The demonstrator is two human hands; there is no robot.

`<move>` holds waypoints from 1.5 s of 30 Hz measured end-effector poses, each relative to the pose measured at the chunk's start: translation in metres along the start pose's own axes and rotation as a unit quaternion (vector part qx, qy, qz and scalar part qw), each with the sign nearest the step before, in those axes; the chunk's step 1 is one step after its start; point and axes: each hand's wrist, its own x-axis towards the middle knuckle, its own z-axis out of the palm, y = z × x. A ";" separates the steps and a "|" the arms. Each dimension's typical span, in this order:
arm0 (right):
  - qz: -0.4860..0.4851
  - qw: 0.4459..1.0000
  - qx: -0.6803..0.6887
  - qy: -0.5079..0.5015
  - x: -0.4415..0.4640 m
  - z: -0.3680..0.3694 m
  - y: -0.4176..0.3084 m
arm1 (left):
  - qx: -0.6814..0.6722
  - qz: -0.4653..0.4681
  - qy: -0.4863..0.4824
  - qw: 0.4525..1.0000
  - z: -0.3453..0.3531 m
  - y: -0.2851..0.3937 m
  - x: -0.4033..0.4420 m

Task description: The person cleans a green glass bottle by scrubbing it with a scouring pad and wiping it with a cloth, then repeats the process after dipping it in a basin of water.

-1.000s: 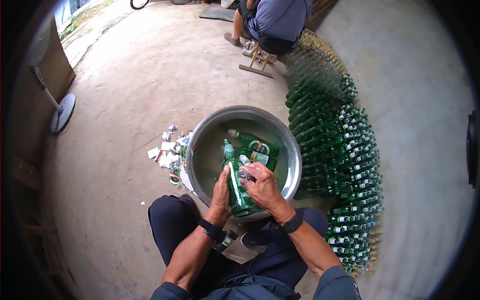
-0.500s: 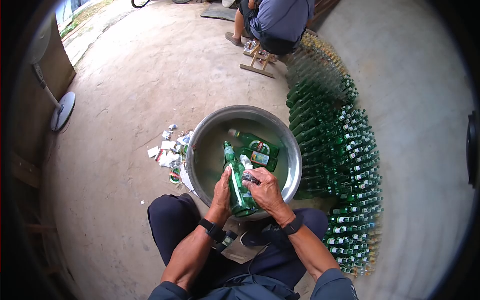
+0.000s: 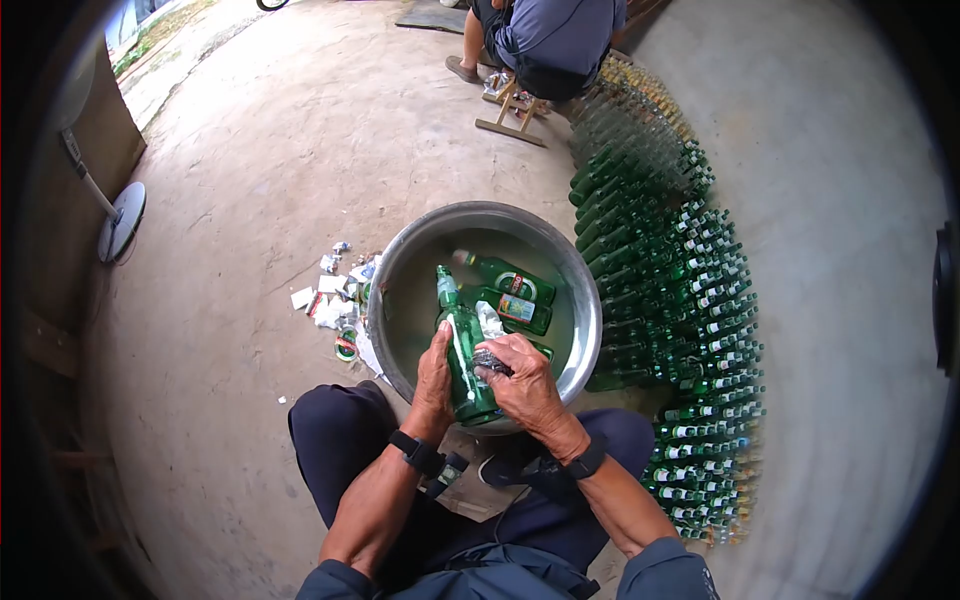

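Note:
My left hand (image 3: 434, 385) is wrapped around the side of a green glass bottle (image 3: 463, 360), which tilts over the near side of a metal basin (image 3: 384, 330) with its neck pointing away from me. A white streak runs along the bottle's glass. My right hand (image 3: 530, 388) grips a dark, shiny scouring pad (image 3: 491, 361) against the bottle's right side. A crumpled white label scrap (image 3: 489, 319) sticks up just beyond the pad. In the basin's cloudy water lie more green bottles (image 3: 522, 283) with labels on.
Rows of green bottles (image 3: 640, 290) lie stacked on the floor at the right, along the wall. Torn paper labels (image 3: 332, 308) litter the floor left of the basin. A person (image 3: 560, 40) sits on a wooden stool (image 3: 512, 122) ahead. A fan base (image 3: 124, 222) stands at left.
The bottle in my left hand has shifted slightly left and stands a little more upright in view. My right hand still presses the pad against it; the view has tilted slightly.

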 end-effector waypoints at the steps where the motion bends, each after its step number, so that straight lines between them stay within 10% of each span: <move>1: -0.015 1.000 -0.009 -0.016 -0.003 -0.001 -0.004 | -0.005 -0.005 0.004 1.000 0.000 0.003 -0.002; 8: -0.016 0.999 -0.004 -0.051 -0.027 -0.008 -0.009 | 0.033 -0.010 0.065 0.997 0.000 0.003 -0.004; 17: 0.310 0.930 0.195 0.033 0.018 0.014 0.093 | -0.090 0.016 0.062 0.994 -0.003 0.025 0.002; 25: 0.295 0.942 0.123 -0.101 0.036 0.075 0.115 | -0.089 -0.009 0.032 0.995 0.001 0.030 -0.001; 26: 0.160 0.972 0.082 -0.148 0.024 0.090 0.149 | -0.092 -0.009 0.035 0.995 -0.001 0.028 0.001; 28: 0.274 0.804 0.519 -0.090 0.006 0.083 0.100 | -0.135 -0.024 0.033 0.990 -0.002 0.029 0.000; 35: 0.359 0.710 0.570 -0.207 -0.023 0.111 0.126 | -0.159 -0.036 0.021 0.986 -0.006 0.029 -0.001; 40: 0.293 0.425 0.817 -0.259 -0.022 0.143 0.158 | -0.148 -0.025 0.049 0.987 -0.005 0.030 -0.004; 41: 0.364 0.522 0.755 -0.156 -0.030 0.173 0.182 | -0.143 -0.026 0.058 0.988 -0.004 0.031 -0.004; 45: 0.377 0.542 0.731 -0.173 0.001 0.165 0.158 | -0.172 -0.039 0.047 0.983 -0.006 0.032 -0.006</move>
